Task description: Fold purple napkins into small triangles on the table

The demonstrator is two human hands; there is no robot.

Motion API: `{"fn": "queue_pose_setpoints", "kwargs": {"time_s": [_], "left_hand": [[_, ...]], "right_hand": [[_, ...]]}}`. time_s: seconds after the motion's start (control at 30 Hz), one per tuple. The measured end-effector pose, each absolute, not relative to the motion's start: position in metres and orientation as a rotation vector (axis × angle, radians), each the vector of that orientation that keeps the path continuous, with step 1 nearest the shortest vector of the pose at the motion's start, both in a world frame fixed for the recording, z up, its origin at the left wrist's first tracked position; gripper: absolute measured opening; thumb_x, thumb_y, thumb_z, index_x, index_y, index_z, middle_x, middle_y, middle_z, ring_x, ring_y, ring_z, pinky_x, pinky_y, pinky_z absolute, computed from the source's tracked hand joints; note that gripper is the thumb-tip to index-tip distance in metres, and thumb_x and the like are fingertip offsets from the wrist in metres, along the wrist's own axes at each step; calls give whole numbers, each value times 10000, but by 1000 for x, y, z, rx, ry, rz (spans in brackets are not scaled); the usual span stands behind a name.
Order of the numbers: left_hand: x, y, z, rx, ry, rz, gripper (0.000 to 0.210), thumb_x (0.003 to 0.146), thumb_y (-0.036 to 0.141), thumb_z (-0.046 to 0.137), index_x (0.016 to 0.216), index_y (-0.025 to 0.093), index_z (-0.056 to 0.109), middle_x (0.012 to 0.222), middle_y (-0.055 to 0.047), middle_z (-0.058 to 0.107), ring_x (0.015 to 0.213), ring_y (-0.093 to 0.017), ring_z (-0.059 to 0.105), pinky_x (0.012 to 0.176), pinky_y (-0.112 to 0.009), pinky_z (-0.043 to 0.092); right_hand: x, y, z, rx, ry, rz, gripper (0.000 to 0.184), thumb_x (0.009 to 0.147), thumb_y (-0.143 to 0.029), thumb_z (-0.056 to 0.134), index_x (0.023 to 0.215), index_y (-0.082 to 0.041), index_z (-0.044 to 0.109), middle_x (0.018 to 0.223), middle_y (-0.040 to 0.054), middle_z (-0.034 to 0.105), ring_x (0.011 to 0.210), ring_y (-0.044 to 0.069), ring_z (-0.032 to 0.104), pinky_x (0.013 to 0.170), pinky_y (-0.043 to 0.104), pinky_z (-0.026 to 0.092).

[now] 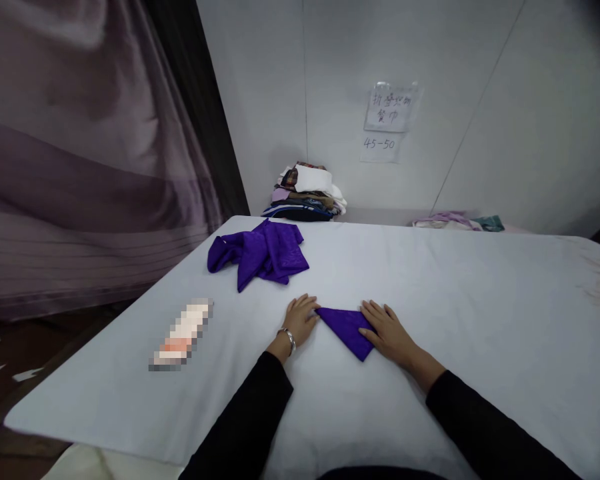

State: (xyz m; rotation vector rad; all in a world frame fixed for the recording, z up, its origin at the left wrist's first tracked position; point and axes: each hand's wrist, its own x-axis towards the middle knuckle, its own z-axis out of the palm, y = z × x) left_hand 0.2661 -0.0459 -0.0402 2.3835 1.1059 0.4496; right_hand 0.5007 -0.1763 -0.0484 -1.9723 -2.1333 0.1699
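A purple cloth napkin (349,331), folded into a triangle, lies flat on the white-covered table (460,287) in front of me. My left hand (300,321), with a silver bracelet at the wrist, rests at the napkin's left corner, its fingers stretched out and touching the tip. Across the right side of the napkin lies my right hand (387,333), palm down, fingers extended and thumb spread on the cloth. Part of that edge is hidden beneath it. Farther back on the left sits a loose heap of purple cloth (270,253), away from both hands.
A blurred-out flat object (183,335) lies on the table's left. Beyond the far edge are a stack of folded fabrics (310,190) and more cloth (450,221). Handwritten paper signs (387,113) hang on the wall. A pinkish curtain (80,147) hangs at left.
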Motion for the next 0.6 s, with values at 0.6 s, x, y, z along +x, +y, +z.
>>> {"fn": "queue_pose_setpoints", "kwargs": {"time_s": [0.6], "left_hand": [[264,-32,-39,2438,1012,345,121,808,243,471,869,256,575,1335,20,459,1320,-166,234,1090,-428,128]], "right_hand": [[499,-179,-52,-1996,-2104,158,592,892,-545,267,1378,-209,296,1434,62,282,1322,234,215,1061,461,148]]}}
